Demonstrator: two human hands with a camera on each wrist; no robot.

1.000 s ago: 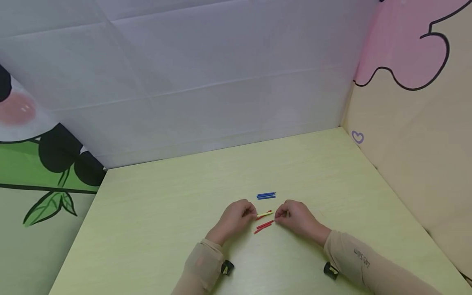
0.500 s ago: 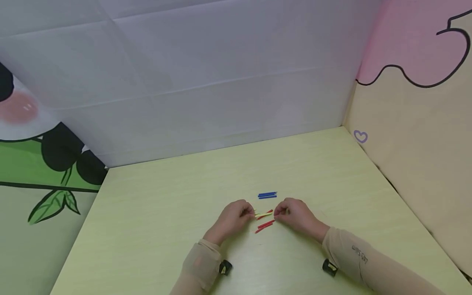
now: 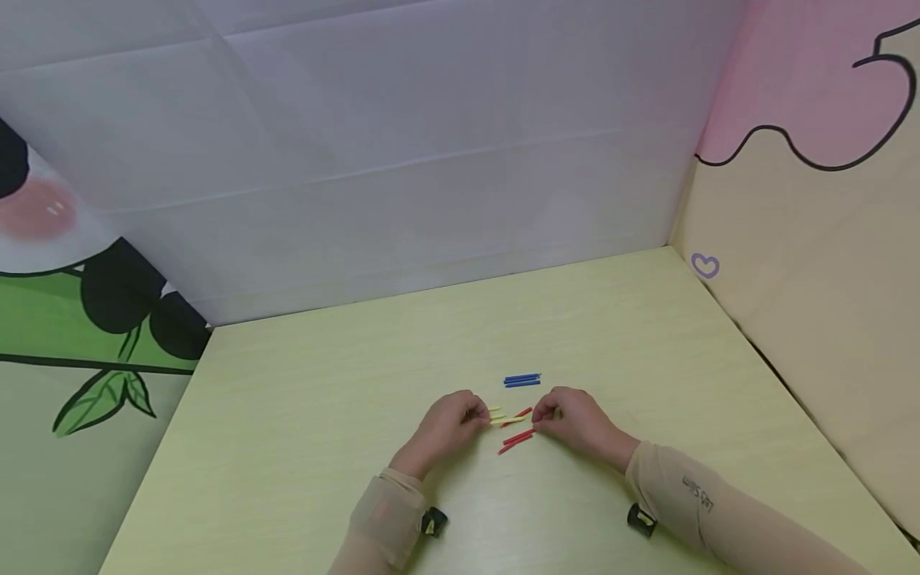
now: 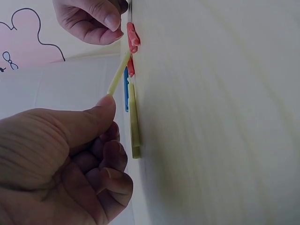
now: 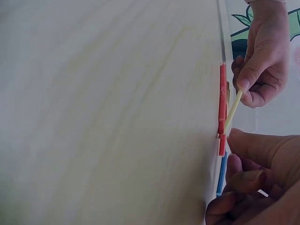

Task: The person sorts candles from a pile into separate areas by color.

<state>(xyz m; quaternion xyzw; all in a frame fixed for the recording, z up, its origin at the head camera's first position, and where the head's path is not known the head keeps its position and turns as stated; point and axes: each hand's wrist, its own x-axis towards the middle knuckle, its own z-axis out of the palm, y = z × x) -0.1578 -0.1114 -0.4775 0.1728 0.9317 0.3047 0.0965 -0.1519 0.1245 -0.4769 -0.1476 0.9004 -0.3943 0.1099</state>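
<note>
My left hand pinches one end of a thin yellow stick between thumb and fingertips. The stick slants over the table, its free end toward my right hand. More yellow sticks lie beneath the left hand, partly covered by it in the head view. Red sticks lie between the hands, one of them crossed by the yellow stick in the head view. The right hand hovers beside the red sticks, fingers loosely curled, thumb apart from the index finger, nothing visible between them.
Blue sticks lie side by side just beyond the hands. The pale wooden table is bounded by a white back panel and painted side panels. A small black device sits at the left wrist, another at the right.
My left hand has shifted slightly left with the yellow stick, drawing it away from the right hand. More yellow sticks show beside its fingertips. The right hand has barely moved.
</note>
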